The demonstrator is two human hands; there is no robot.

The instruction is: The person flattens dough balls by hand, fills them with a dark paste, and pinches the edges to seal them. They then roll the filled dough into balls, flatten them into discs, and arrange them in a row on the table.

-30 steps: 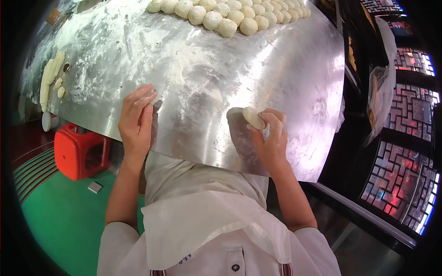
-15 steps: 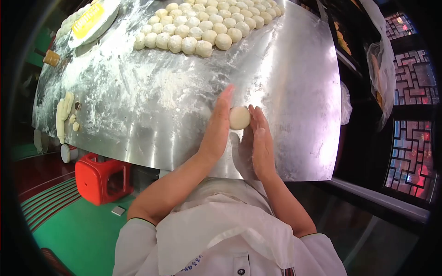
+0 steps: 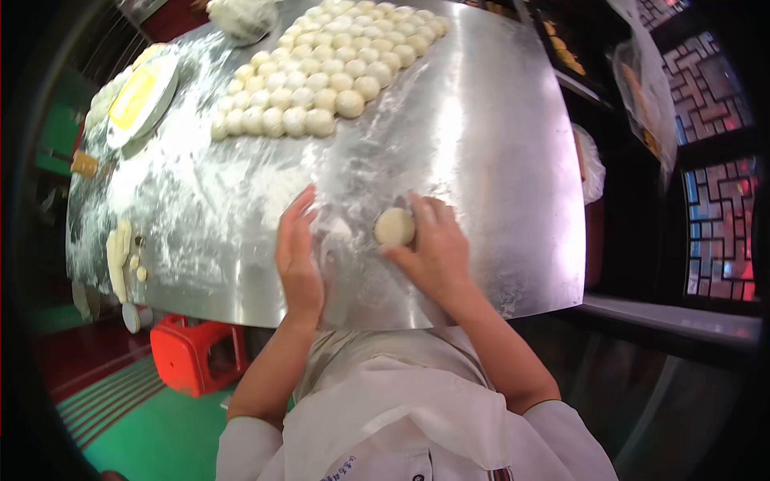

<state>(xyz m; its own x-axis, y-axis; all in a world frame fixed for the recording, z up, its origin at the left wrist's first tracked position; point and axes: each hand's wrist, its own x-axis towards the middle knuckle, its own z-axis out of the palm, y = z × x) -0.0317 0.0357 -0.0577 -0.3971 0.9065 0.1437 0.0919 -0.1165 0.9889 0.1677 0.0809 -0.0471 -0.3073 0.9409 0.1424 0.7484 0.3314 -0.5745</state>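
A round pale dough ball (image 3: 394, 228) rests on the floured metal table (image 3: 513, 200). My right hand (image 3: 437, 247) is curved around the ball's right side, thumb below it and fingers above, touching its edge. To the left, apart from the ball, my left hand (image 3: 298, 260) stands on its edge over the table, fingers extended and nothing in it. Beyond the hands, rows of dough balls (image 3: 321, 76) lie close together near the far side.
An oval dish with something yellow (image 3: 136, 98) and dough strips (image 3: 119, 260) are at the left. A red stool (image 3: 180, 353) stands below the table's left front edge. Plastic-wrapped items (image 3: 646, 104) hang at the right.
My hands have parted: the left hand has moved left off the dough ball, while the right hand stays beside it. The view has shifted, showing more of the table's far side.
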